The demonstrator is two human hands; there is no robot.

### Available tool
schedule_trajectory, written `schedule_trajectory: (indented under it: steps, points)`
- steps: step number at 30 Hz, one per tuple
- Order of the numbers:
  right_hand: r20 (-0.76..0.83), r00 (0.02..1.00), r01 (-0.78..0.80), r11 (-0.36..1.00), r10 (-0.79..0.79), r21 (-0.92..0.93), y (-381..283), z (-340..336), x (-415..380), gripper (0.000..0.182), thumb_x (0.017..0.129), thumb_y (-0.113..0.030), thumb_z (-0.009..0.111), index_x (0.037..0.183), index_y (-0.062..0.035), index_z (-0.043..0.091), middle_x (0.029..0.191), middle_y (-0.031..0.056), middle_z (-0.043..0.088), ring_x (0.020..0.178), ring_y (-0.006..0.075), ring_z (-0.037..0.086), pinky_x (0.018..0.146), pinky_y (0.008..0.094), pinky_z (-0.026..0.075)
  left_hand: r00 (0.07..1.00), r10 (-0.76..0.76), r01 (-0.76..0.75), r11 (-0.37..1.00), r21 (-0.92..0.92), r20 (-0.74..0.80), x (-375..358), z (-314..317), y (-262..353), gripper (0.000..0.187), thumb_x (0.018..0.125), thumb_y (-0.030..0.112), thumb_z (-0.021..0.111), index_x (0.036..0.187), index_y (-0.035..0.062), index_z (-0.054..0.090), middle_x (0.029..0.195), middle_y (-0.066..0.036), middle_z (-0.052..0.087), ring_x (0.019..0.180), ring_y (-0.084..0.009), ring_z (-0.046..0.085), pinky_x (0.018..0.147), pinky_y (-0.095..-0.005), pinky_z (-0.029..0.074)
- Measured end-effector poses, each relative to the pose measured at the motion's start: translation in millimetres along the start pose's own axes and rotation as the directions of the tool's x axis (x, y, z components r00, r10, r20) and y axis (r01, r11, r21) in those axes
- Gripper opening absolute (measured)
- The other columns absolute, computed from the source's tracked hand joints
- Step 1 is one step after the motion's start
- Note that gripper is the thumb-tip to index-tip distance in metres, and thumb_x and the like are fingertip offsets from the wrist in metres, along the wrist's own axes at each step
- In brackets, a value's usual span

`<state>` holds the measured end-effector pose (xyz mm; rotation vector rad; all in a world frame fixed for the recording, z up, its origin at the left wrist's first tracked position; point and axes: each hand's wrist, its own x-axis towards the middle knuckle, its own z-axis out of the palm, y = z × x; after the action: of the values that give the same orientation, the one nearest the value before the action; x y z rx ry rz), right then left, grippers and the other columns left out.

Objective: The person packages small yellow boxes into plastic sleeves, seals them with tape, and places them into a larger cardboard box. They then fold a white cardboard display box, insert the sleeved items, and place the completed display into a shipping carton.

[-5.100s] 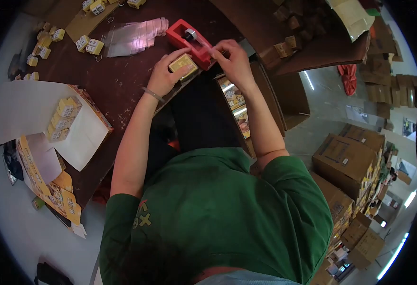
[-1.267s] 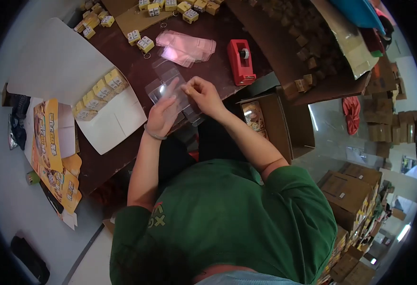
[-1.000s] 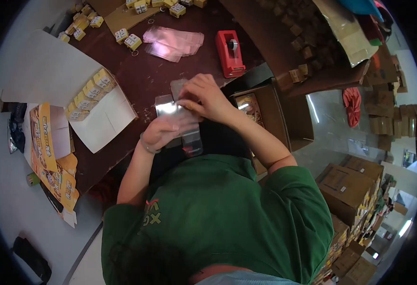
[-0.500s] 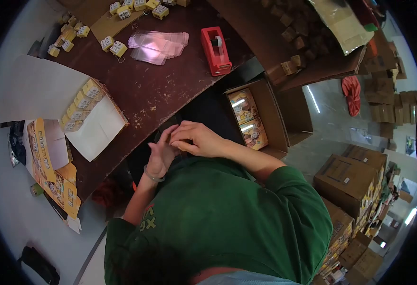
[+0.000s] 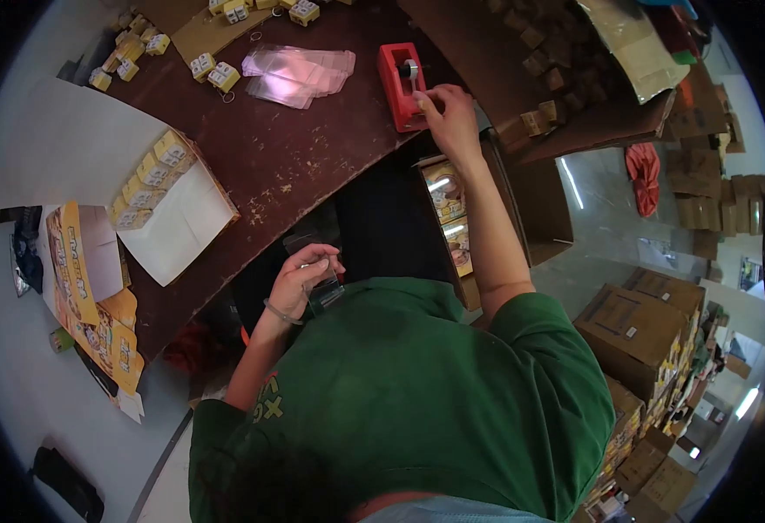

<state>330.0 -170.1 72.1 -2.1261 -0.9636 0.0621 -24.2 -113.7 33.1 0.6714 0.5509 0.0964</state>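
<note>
My left hand (image 5: 294,283) is closed over my lap around a clear plastic packet (image 5: 323,288); what is inside it, I cannot make out. My right hand (image 5: 454,118) reaches to the front end of a red tape dispenser (image 5: 389,74), its thumb and fingers pinched at the cutting edge where the tape comes off. The strip of tape itself is hardly visible. On the table left of the dispenser lies a loose pile of clear plastic sleeves (image 5: 291,77).
A white open display box (image 5: 182,235) with a row of yellow-and-white cubes (image 5: 152,179) stands at the left. More cubes (image 5: 217,74) with key rings lie at the back. Cardboard cartons (image 5: 522,200) stand right of the dark red table (image 5: 287,166). Stacked boxes (image 5: 631,327) fill the far right.
My right hand has left my left hand and moved up and right to the tape dispenser. My left hand stays over my lap, and the clear packet in it now shows.
</note>
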Motion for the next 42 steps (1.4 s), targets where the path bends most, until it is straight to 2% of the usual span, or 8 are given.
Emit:
schedule_trajectory:
  steps: [2, 6, 8, 13, 20, 23, 26, 42]
  points:
    - [0.239, 0.954, -0.229, 0.952, 0.179, 0.201, 6, 0, 9, 0.031, 0.09, -0.031, 0.066, 0.101, -0.0019, 0.068, 0.113, 0.0159, 0.06, 0.111, 0.0333, 0.052, 0.093, 0.0421, 0.042, 1.0, -0.001, 0.001, 0.999, -0.044, 0.006, 4, -2, -1, 0.025, 0.093, 0.011, 0.057, 0.116, 0.0003, 0.06, 0.099, -0.005, 0.062, 0.099, -0.0195, 0.063, 0.092, -0.0331, 0.048]
    - [-0.236, 0.954, 0.172, 0.982, -0.184, -0.072, -15, 0, -5, 0.033, 0.091, -0.026, 0.068, 0.112, -0.0023, 0.064, 0.103, 0.0131, 0.063, 0.097, 0.0253, 0.061, 0.087, 0.0374, 0.048, 1.0, 0.014, -0.011, 0.994, -0.107, 0.028, 5, -6, -2, 0.026, 0.093, 0.012, 0.057, 0.116, 0.001, 0.06, 0.098, -0.006, 0.062, 0.098, -0.0201, 0.063, 0.093, -0.034, 0.048]
    - [0.178, 0.982, -0.043, 0.86, -0.056, 0.508, -57, 0, -30, 0.028, 0.093, -0.021, 0.066, 0.113, -0.002, 0.064, 0.101, 0.0098, 0.064, 0.093, 0.0176, 0.062, 0.082, 0.0323, 0.049, 1.0, 0.003, 0.0, 0.994, -0.105, 0.03, 12, -9, 4, 0.026, 0.093, 0.013, 0.057, 0.116, 0.0013, 0.06, 0.098, -0.006, 0.062, 0.097, -0.0203, 0.063, 0.093, -0.0345, 0.048]
    - [0.797, 0.557, -0.4, 0.766, -0.233, 0.504, -88, 53, -111, 0.031, 0.098, -0.017, 0.057, 0.124, -0.0014, 0.063, 0.121, 0.0119, 0.064, 0.108, 0.0177, 0.059, 0.093, 0.0309, 0.047, 0.993, -0.097, 0.107, 0.982, -0.154, 0.074, 27, 8, 20, 0.033, 0.09, 0.012, 0.058, 0.121, 0.0012, 0.059, 0.109, -0.01, 0.063, 0.1, -0.0212, 0.063, 0.096, -0.0375, 0.049]
    - [0.533, 0.74, -0.028, 0.772, -0.412, 0.635, -92, 45, -152, 0.028, 0.094, -0.017, 0.06, 0.118, -0.0067, 0.069, 0.11, 0.0136, 0.07, 0.104, 0.0249, 0.063, 0.094, 0.0356, 0.047, 0.992, 0.015, 0.006, 0.985, -0.17, 0.123, 6, 3, -10, 0.046, 0.098, 0.026, 0.046, 0.138, 0.0042, 0.045, 0.13, -0.009, 0.054, 0.124, -0.0234, 0.052, 0.103, -0.038, 0.042]
    - [0.69, 0.669, -0.335, 0.718, -0.275, 0.61, -94, 39, -145, 0.029, 0.093, -0.013, 0.06, 0.12, -0.0031, 0.067, 0.119, 0.0136, 0.066, 0.111, 0.0248, 0.061, 0.097, 0.0351, 0.046, 0.945, 0.166, -0.071, 0.946, -0.317, 0.283, 0, -3, -16, 0.06, 0.1, 0.032, 0.05, 0.149, 0.0055, 0.029, 0.142, -0.008, 0.042, 0.133, -0.0231, 0.042, 0.107, -0.04, 0.039]
    - [0.664, 0.69, -0.243, 0.773, -0.287, 0.586, -89, 44, -154, 0.029, 0.092, -0.01, 0.062, 0.119, -0.0032, 0.067, 0.12, 0.0143, 0.066, 0.109, 0.0244, 0.063, 0.096, 0.0346, 0.047, 0.917, 0.226, -0.305, 0.928, 0.212, 0.33, 6, -22, -35, 0.073, 0.091, 0.022, 0.068, 0.149, 0.0049, 0.027, 0.144, -0.008, 0.039, 0.133, -0.0218, 0.042, 0.108, -0.0396, 0.038]
    - [0.508, 0.734, 0.027, 0.766, -0.451, 0.642, -80, 44, -127, 0.024, 0.089, -0.01, 0.065, 0.112, -0.0039, 0.07, 0.111, 0.0153, 0.069, 0.107, 0.0324, 0.064, 0.092, 0.0396, 0.052, 0.964, 0.245, -0.214, 0.946, 0.243, -0.105, 15, 2, -2, 0.077, 0.088, 0.02, 0.075, 0.145, 0.0038, 0.027, 0.129, -0.01, 0.05, 0.114, -0.0184, 0.055, 0.089, -0.0323, 0.051]
